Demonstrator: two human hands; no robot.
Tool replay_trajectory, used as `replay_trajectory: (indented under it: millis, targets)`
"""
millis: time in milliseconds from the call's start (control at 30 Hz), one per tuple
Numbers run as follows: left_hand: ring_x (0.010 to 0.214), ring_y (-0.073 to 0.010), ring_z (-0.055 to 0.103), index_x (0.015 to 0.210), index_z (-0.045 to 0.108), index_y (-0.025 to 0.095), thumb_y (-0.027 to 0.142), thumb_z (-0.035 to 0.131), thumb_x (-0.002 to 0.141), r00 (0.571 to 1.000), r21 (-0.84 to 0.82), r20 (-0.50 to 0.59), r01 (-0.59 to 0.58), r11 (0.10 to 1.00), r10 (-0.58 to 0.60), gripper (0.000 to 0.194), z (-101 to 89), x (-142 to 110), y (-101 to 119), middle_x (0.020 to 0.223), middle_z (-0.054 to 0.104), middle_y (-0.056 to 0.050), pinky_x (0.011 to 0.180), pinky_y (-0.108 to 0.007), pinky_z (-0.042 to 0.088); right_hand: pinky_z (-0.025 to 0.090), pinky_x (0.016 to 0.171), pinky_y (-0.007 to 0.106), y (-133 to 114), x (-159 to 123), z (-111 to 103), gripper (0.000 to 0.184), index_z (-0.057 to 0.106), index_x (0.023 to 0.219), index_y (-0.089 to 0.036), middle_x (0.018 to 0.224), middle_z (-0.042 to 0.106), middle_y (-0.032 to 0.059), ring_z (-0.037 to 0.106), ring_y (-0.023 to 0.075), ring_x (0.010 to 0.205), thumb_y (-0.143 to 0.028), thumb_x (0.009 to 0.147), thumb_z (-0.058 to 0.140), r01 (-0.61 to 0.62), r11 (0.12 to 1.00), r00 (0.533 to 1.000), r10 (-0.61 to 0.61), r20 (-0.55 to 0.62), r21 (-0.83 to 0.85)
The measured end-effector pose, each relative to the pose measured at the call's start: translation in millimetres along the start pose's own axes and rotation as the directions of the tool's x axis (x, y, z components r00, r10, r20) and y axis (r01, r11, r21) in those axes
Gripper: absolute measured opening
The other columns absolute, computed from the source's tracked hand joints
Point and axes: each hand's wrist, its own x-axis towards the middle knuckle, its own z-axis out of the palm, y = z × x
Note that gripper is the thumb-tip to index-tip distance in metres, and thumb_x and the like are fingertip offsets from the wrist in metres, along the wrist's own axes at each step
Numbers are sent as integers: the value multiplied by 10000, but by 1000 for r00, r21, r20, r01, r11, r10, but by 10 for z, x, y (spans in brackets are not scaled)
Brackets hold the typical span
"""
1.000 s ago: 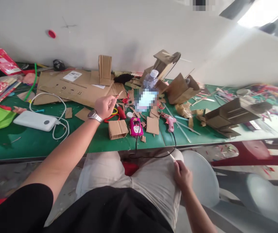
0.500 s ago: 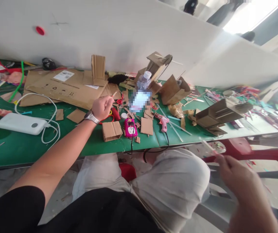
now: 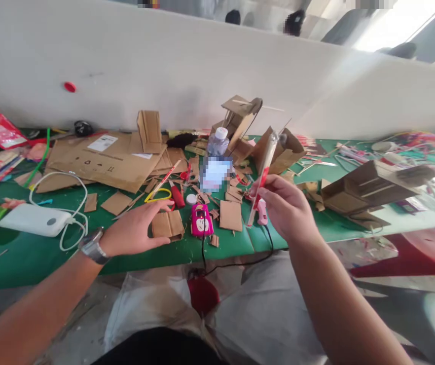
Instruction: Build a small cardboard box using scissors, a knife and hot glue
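Note:
My left hand [image 3: 136, 228] is open beside a small cardboard box [image 3: 169, 225], its thumb in front and its fingers behind; whether skin touches card I cannot tell. Upright in my right hand [image 3: 284, 203] is a long thin clear-wrapped packet [image 3: 267, 157] with a red band, pinched between thumb and fingers. Behind that hand a pink glue gun [image 3: 262, 213] lies partly hidden. Between my hands sits a pink car-shaped socket block [image 3: 201, 221] with a black cord. Past my left fingertips are a red-handled tool [image 3: 177, 194], a yellow loop [image 3: 158, 195] and a thin stick [image 3: 169, 175].
A capped plastic bottle [image 3: 218, 143] and a lit phone [image 3: 215, 174] stand mid-table. Cardboard structures [image 3: 369, 190] rise at the right and back. Flat cardboard [image 3: 103, 159], a white power bank [image 3: 35, 220] and its cable occupy the left. A red stool [image 3: 411, 256] is below right.
My right hand has come up from beside the table's edge, bringing the packet over the table. My left hand has moved nearer to me and opened by the small box; the thin stick lies on the table.

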Motion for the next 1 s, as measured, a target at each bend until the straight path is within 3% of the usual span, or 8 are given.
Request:
replay_trajectory:
  millis: [200, 400, 533, 633, 733, 833, 967, 1000]
  targets:
    - [1404, -364, 717, 1586, 514, 294, 505, 782, 989, 980, -105, -191, 36, 994, -55, 687, -118, 56, -32, 1550, 693, -138, 1155, -524, 608, 517, 664, 301, 300, -61, 84, 174, 765, 953, -244, 885, 718, 34, 658, 197, 817, -383, 895, 853, -87, 951, 991, 114, -76, 297]
    - [1394, -377, 701, 1532, 574, 213, 457, 788, 959, 909, -83, -413, -92, 992, 50, 658, -348, 757, -262, 1497, 710, -167, 1228, -580, 550, 524, 717, 319, 466, -190, 132, 228, 764, 988, -234, 872, 727, 31, 659, 197, 811, -431, 904, 843, -154, 953, 984, 172, -49, 260]
    - [1355, -389, 724, 1483, 599, 183, 450, 797, 911, 912, -69, -406, -99, 993, 63, 662, -192, 1251, -552, 1448, 738, -178, 1197, -614, 563, 507, 688, 314, 450, -214, 235, 284, 723, 992, -221, 859, 695, 22, 615, 176, 756, -479, 928, 823, -162, 964, 987, 162, 15, 210]
    - [1301, -374, 744, 1464, 598, 172, 464, 771, 917, 912, -90, -406, -107, 990, 61, 643, 20, 1425, -715, 1462, 719, -194, 1141, -597, 607, 490, 663, 309, 413, -247, 309, 319, 708, 967, -217, 838, 671, 15, 583, 165, 724, -510, 934, 827, -161, 967, 987, 154, 51, 198]
    - [1327, -370, 724, 1538, 524, 161, 472, 762, 934, 893, -107, -448, -109, 988, 50, 720, 196, 1454, -781, 1575, 622, -238, 1150, -602, 603, 488, 664, 306, 395, -290, 363, 355, 724, 1005, -212, 850, 663, 18, 588, 169, 741, -541, 938, 836, -168, 964, 984, 151, 96, 207]
    - [1572, -415, 545, 1565, 498, 166, 483, 772, 949, 860, -95, -506, -134, 986, 69, 745, 266, 1397, -744, 1685, 513, -255, 1271, -633, 502, 479, 654, 305, 400, -331, 396, 384, 722, 1034, -208, 863, 662, 20, 580, 164, 728, -571, 960, 824, -190, 957, 976, 160, 146, 218]
    - [1550, -398, 521, 1499, 589, 191, 485, 751, 1013, 728, -175, -680, -286, 942, 95, 591, 322, 1152, -483, 1614, 563, -210, 1303, -646, 422, 481, 678, 307, 381, -388, 416, 339, 722, 1049, -207, 890, 677, 27, 585, 167, 749, -536, 1013, 796, -182, 963, 975, 152, 160, 200]
    - [1496, -391, 549, 1452, 635, 193, 488, 764, 1013, 722, -261, -687, -358, 897, 88, 545, 364, 1056, -375, 1537, 609, -195, 1290, -640, 420, 485, 684, 308, 364, -405, 421, 309, 727, 1047, -209, 895, 684, 31, 589, 170, 758, -514, 1036, 776, -162, 969, 977, 131, 170, 186]
